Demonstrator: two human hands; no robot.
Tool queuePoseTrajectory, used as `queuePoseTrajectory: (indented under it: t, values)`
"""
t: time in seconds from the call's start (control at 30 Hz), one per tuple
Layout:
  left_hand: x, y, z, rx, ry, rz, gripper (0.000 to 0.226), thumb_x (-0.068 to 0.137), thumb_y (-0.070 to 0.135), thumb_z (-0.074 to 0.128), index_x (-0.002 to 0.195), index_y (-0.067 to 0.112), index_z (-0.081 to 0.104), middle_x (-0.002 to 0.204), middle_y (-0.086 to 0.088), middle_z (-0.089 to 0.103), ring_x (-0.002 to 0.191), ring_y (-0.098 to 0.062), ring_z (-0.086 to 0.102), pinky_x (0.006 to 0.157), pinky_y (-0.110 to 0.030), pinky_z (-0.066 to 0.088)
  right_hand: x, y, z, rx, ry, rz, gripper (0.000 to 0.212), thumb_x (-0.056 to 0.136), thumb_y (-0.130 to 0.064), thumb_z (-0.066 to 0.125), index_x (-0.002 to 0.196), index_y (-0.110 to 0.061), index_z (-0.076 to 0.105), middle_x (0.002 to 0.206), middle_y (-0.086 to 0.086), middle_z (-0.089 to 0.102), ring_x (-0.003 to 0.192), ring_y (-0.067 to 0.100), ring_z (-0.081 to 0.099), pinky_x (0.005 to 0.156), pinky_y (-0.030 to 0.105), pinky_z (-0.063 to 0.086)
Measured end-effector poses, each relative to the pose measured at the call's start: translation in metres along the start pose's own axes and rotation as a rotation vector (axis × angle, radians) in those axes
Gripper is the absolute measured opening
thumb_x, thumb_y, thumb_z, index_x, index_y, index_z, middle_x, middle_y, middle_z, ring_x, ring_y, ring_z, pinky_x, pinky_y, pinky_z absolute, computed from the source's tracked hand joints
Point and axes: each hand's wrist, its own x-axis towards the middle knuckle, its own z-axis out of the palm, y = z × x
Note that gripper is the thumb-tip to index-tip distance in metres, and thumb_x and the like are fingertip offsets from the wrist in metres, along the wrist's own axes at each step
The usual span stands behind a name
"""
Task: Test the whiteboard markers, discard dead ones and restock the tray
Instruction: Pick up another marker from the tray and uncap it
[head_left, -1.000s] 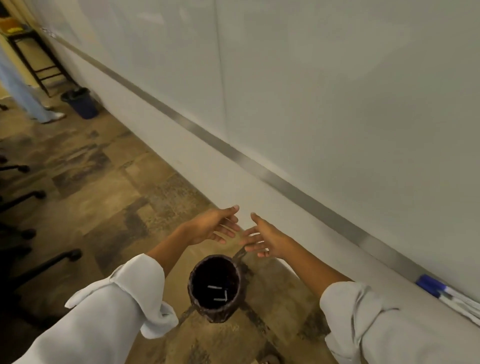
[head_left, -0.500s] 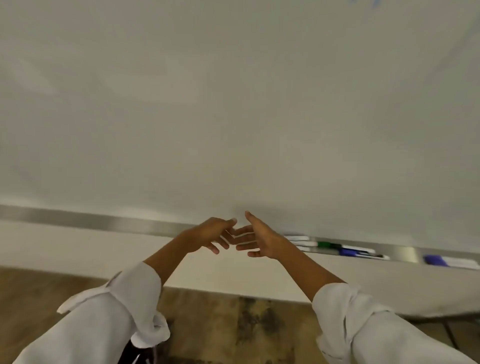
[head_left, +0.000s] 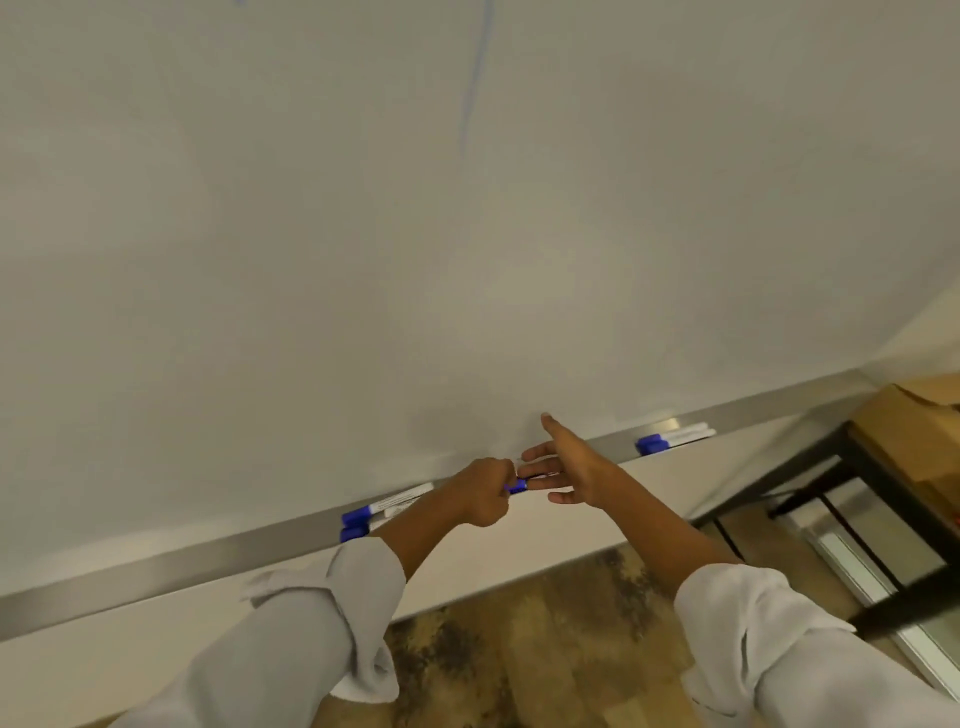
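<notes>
Whiteboard (head_left: 467, 260) fills the view, a faint blue stroke (head_left: 475, 78) at 12 o'clock and the tray (head_left: 156, 571) running from 8 to 3 o'clock. Left hand (head_left: 480, 491) curls round a blue-tipped marker (head_left: 517, 486) over the tray; right hand (head_left: 566, 467), fingers straight, holds nothing. Testing appears under way, with markers at 7 o'clock (head_left: 384, 512) and 3 o'clock (head_left: 672, 439) left; the held marker is mostly hidden.

Dim, even light; soft blur throughout; wide-angle bend; faint shadow on whiteboard (head_left: 452, 428).
</notes>
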Motion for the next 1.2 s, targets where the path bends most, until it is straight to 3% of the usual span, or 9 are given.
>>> queuePoseTrajectory:
  t: [0.23, 0.4, 0.63, 0.8, 0.93, 1.03, 1.1, 1.2]
  values:
    - [0.040, 0.001, 0.035, 0.616, 0.078, -0.070, 0.059, 0.086, 0.009, 0.062, 0.137, 0.003, 0.033, 0.130, -0.017, 0.050, 0.117, -0.029, 0.049, 0.092, -0.038, 0.046, 0.024, 0.013, -0.046, 0.057, 0.009, 0.028, 0.069, 0.091, -0.073, 0.036, 0.108, -0.014, 0.069, 0.104, 0.006, 0.075, 0.098, 0.025, 0.069, 0.082, 0.037, 0.049]
    - [0.061, -0.005, 0.044, 0.717, 0.043, -0.127, 0.065, 0.081, 0.006, 0.069, 0.136, 0.003, 0.034, 0.129, -0.015, 0.053, 0.114, -0.029, 0.054, 0.091, -0.038, 0.047, 0.044, 0.019, -0.061, 0.065, -0.029, 0.058, 0.068, 0.092, -0.072, 0.035, 0.110, -0.015, 0.068, 0.108, 0.006, 0.074, 0.101, 0.025, 0.069, 0.084, 0.038, 0.049]
    - [0.068, -0.009, 0.039, 0.717, 0.004, -0.116, 0.049, 0.082, 0.003, 0.065, 0.126, 0.009, 0.047, 0.122, -0.011, 0.056, 0.108, -0.026, 0.056, 0.086, -0.036, 0.051, 0.063, 0.025, -0.069, 0.105, -0.051, 0.074, 0.066, 0.093, -0.070, 0.037, 0.110, -0.014, 0.068, 0.109, 0.007, 0.073, 0.100, 0.025, 0.069, 0.085, 0.038, 0.049]
    - [0.065, -0.009, 0.034, 0.548, 0.105, -0.099, 0.037, 0.084, 0.008, 0.062, 0.119, 0.012, 0.051, 0.121, -0.009, 0.054, 0.108, -0.025, 0.056, 0.086, -0.034, 0.048, 0.064, 0.020, -0.071, 0.127, -0.026, 0.075, 0.063, 0.091, -0.069, 0.043, 0.103, -0.013, 0.070, 0.103, 0.007, 0.074, 0.092, 0.023, 0.069, 0.075, 0.033, 0.050]
    - [0.056, 0.003, 0.019, 0.201, 0.226, -0.120, 0.019, 0.080, 0.008, 0.062, 0.099, 0.008, 0.056, 0.106, -0.012, 0.061, 0.093, -0.028, 0.061, 0.078, -0.034, 0.050, 0.057, 0.011, -0.073, 0.097, 0.047, 0.016, 0.060, 0.075, -0.071, 0.064, 0.094, -0.014, 0.069, 0.082, 0.004, 0.067, 0.067, 0.015, 0.058, 0.065, 0.027, 0.045]
    - [0.049, 0.020, 0.004, -0.007, 0.262, 0.012, 0.013, 0.078, 0.000, 0.056, 0.090, 0.003, 0.060, 0.091, -0.016, 0.065, 0.081, -0.030, 0.061, 0.071, -0.038, 0.051, 0.043, -0.002, -0.072, 0.057, -0.018, -0.098, 0.063, 0.063, -0.072, 0.071, 0.086, -0.014, 0.069, 0.065, 0.001, 0.059, 0.053, 0.011, 0.046, 0.055, 0.024, 0.038]
    - [0.041, 0.033, -0.008, -0.149, 0.269, 0.124, 0.016, 0.080, -0.004, 0.052, 0.091, 0.001, 0.062, 0.087, -0.017, 0.067, 0.079, -0.031, 0.062, 0.071, -0.040, 0.050, 0.029, -0.016, -0.069, 0.027, -0.076, -0.216, 0.051, 0.068, -0.065, 0.072, 0.080, -0.015, 0.072, 0.056, 0.000, 0.053, 0.047, 0.010, 0.040, 0.048, 0.022, 0.034]
    - [0.024, 0.051, -0.034, -0.300, 0.265, 0.210, 0.018, 0.088, -0.002, 0.052, 0.101, 0.006, 0.062, 0.092, -0.008, 0.070, 0.082, -0.016, 0.064, 0.070, -0.022, 0.051, -0.002, -0.045, -0.065, 0.009, -0.082, -0.417, 0.029, 0.078, -0.043, 0.066, 0.070, -0.016, 0.072, 0.049, 0.001, 0.048, 0.045, 0.013, 0.038, 0.048, 0.024, 0.032]
